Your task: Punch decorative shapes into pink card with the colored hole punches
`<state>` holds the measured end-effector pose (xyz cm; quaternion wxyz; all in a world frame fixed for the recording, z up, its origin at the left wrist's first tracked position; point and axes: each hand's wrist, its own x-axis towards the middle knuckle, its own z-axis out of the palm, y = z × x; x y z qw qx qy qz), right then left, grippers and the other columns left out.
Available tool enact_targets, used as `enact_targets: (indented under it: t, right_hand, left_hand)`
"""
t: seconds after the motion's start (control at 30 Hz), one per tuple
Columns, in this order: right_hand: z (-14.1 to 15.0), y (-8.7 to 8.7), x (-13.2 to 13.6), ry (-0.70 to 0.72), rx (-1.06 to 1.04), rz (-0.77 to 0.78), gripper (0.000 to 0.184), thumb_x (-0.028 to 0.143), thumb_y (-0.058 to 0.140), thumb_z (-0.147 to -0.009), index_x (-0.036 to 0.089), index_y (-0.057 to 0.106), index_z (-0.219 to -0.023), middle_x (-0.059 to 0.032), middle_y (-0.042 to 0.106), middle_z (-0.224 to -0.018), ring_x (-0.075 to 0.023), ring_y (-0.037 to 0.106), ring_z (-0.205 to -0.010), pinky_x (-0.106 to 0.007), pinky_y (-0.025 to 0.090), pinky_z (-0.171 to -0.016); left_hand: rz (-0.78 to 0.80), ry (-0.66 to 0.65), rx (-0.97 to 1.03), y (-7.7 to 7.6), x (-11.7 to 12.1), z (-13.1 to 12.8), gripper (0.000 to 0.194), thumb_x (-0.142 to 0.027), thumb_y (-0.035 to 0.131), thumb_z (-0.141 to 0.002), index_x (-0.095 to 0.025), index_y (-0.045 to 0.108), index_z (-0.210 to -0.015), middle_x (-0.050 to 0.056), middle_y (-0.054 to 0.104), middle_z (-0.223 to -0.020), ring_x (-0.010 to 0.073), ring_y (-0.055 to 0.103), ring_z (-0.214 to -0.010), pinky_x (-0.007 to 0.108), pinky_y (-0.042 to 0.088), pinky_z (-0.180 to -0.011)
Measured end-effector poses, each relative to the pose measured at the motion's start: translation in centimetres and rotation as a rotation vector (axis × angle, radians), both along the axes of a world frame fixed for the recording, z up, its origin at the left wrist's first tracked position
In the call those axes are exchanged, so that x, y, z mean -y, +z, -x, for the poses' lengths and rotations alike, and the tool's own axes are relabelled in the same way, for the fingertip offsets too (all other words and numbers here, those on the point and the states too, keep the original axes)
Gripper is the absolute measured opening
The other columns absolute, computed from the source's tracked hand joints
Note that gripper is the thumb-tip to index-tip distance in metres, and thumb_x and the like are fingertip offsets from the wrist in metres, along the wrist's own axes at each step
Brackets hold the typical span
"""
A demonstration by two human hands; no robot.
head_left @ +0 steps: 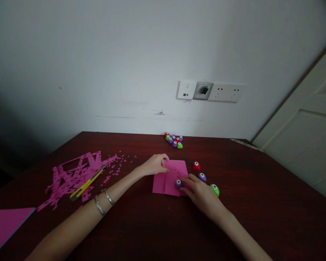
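Observation:
A folded piece of pink paper (170,188) lies on the dark table, with faint reddish marks on its upper part. My left hand (153,165) is at its upper left corner, thumb and curved forefinger holding the sheet's edge. Over the paper's lower right side, my right hand (199,190) has a small purple plastic toy with an eye (178,184) between thumb and fingers, on the sheet. Similar one-eyed toys sit just right of the paper: a red one (196,166), another purple one (202,177) and a green one (214,189) beside my right hand.
A cluster of several more one-eyed toys (174,140) stands near the wall. On the left lie tangled pink paper scraps (67,181), tiny pink bits (114,170) and a yellow utility knife (88,183). A pink sheet (8,226) occupies the near left; wall sockets (226,92) are above.

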<state>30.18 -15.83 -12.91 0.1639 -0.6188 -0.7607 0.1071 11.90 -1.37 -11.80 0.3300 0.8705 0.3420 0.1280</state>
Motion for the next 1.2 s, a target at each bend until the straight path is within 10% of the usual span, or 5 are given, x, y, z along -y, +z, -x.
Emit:
enact_targets:
  t: [0.2, 1.2]
  right_hand:
    - [-0.3, -0.3, -0.1, 0.026, -0.054, 0.007, 0.021, 0.026, 0.044, -0.088, 0.021, 0.061, -0.099, -0.0057, 0.057, -0.098, -0.0174, 0.061, -0.08, -0.028, 0.046, -0.072]
    - [-1.1, 0.4, -0.5, -0.041, -0.175, -0.053, 0.022, 0.032, 0.054, -0.082, 0.02, 0.064, -0.097, -0.0063, 0.063, -0.092, -0.0183, 0.06, -0.081, -0.029, 0.045, -0.073]
  left_hand:
    - [-0.196, -0.392, -0.258, 0.9, 1.5, 0.6, 0.075, -0.054, 0.067, -0.061, -0.023, 0.047, -0.125, 0.011, 0.034, -0.136, 0.0322, 0.026, -0.125, 0.045, 0.028, -0.099]
    - [-0.194, -0.287, -0.4, 0.9, 3.6, 0.0, 0.096, -0.071, 0.054, -0.061, -0.014, 0.03, -0.134, 0.018, 0.031, -0.134, 0.0367, 0.025, -0.123, 0.049, 0.025, -0.099]
